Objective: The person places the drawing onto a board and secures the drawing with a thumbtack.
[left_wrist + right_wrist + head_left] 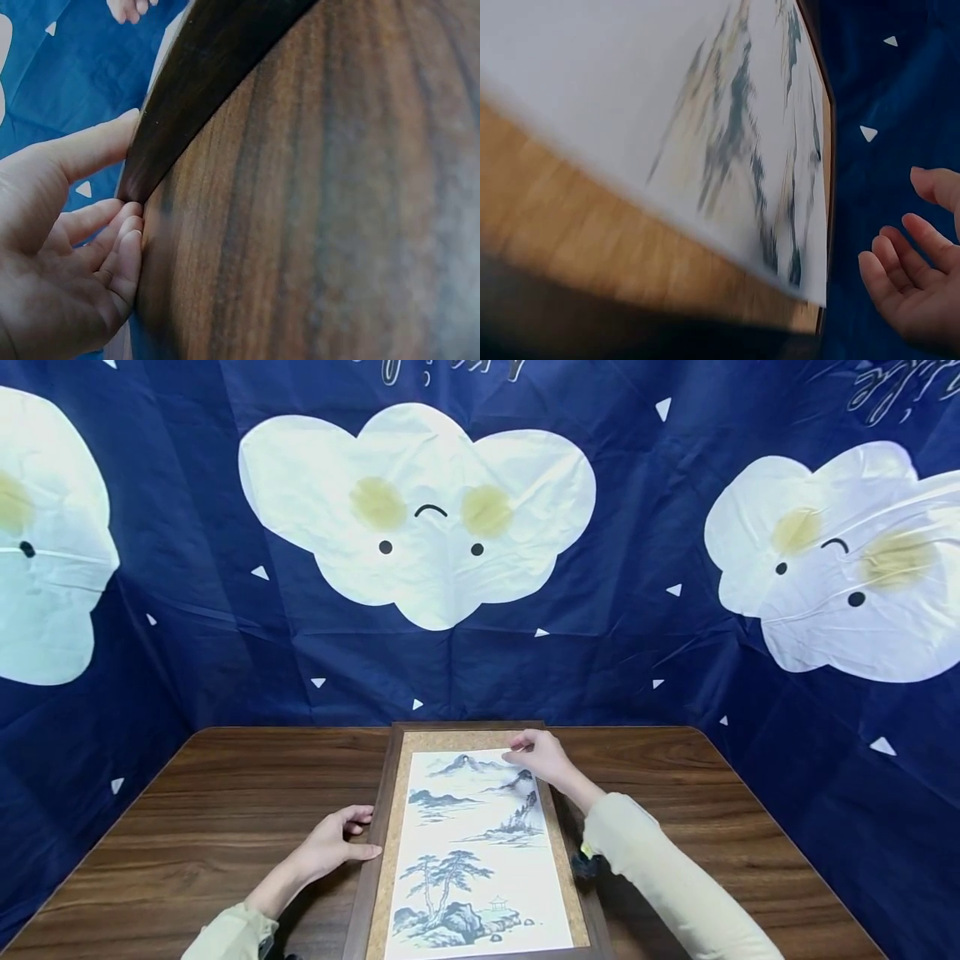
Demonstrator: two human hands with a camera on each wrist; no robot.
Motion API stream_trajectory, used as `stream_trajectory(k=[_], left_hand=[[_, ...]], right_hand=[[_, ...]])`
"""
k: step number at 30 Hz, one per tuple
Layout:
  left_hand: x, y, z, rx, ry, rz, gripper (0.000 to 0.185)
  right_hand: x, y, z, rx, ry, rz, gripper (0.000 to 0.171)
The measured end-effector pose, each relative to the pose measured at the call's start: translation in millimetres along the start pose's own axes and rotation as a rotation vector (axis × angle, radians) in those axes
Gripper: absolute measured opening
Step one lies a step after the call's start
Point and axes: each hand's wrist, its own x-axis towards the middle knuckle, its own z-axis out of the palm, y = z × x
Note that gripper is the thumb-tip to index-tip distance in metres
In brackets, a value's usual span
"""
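Note:
A tall dark wooden frame (386, 793) with a cork board (450, 741) inside lies on the table. On the cork lies a white sheet with an ink landscape painting (480, 852) of mountains, pines and a pavilion. My left hand (333, 842) touches the frame's left side; in the left wrist view the thumb and fingertips (129, 244) rest against its edge. Above the painting's top right corner is my right hand (543, 758), fingers loosely bent. The right wrist view shows nothing between the fingers of that right hand (919, 277), apart from the sheet.
The brown wood-grain table (225, 802) extends to both sides of the frame. A dark blue cloth (637, 635) with white clouds and small triangles hangs behind and at the sides. A small dark object (585, 864) shows by the right sleeve.

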Motion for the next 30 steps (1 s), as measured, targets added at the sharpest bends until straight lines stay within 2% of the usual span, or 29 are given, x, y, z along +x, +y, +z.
stream_trajectory(k=[6, 16, 20, 25, 30], left_hand=[[1.9, -0.8, 1.5, 0.0, -0.001, 0.006, 0.065], [1.5, -4.7, -0.5, 0.001, -0.007, 0.004, 0.065], [2.1, -5.4, -1.6, 0.008, -0.009, 0.018, 0.065], [3.0, -5.3, -3.1, 0.026, -0.013, 0.026, 0.065], [2.0, -3.9, -6.8, 0.064, -0.015, 0.034, 0.064]], right_hand=[[-21.8, 15.7, -39.7, 0.026, -0.044, -0.003, 0.033], [-54.5, 52.5, -94.2, 0.061, -0.008, -0.053, 0.034], [-64.5, 66.8, -106.2, 0.098, 0.001, -0.061, 0.035], [-77.2, 83.0, -115.0, 0.076, 0.026, -0.089, 0.033], [-88.8, 92.6, -119.9, 0.078, 0.042, -0.06, 0.035]])
